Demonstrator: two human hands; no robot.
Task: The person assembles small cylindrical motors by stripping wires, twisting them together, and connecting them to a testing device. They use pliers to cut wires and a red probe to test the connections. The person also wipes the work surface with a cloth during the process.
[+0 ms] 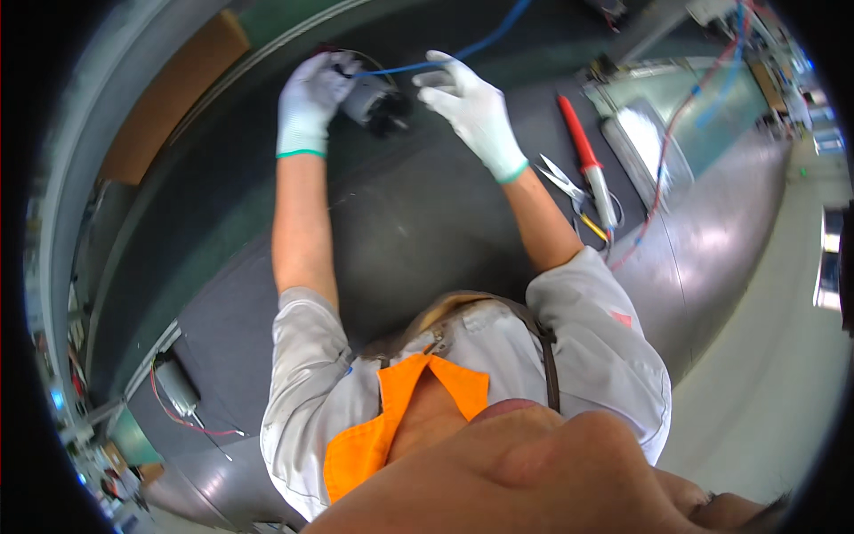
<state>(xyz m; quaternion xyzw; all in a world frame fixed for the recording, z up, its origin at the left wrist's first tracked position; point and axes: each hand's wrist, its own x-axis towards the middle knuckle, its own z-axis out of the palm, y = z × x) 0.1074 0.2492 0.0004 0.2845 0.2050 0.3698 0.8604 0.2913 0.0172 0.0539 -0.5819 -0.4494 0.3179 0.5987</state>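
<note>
My left hand [313, 93], in a white glove with a green cuff, is closed at the far end of the bench. The thin end of a blue hose [477, 46] runs into its fingertips. A small dark bit shows there, too hidden to name. Just right of that hand lies a grey cylindrical motor [363, 100] with a black end, slightly blurred. A thin wire loops above the motor. My right hand [467, 102], gloved alike, has its fingers apart. Its upper fingertips are near the hose; whether they touch it I cannot tell.
On the right lie a red-and-white handled tool [583, 147], scissors [564, 182] and a clear-wrapped silvery packet [642, 147]. A second motor [176, 384] with red wires lies at the lower left. A brown cardboard panel [178, 98] stands at the far left. A red cord hangs at right.
</note>
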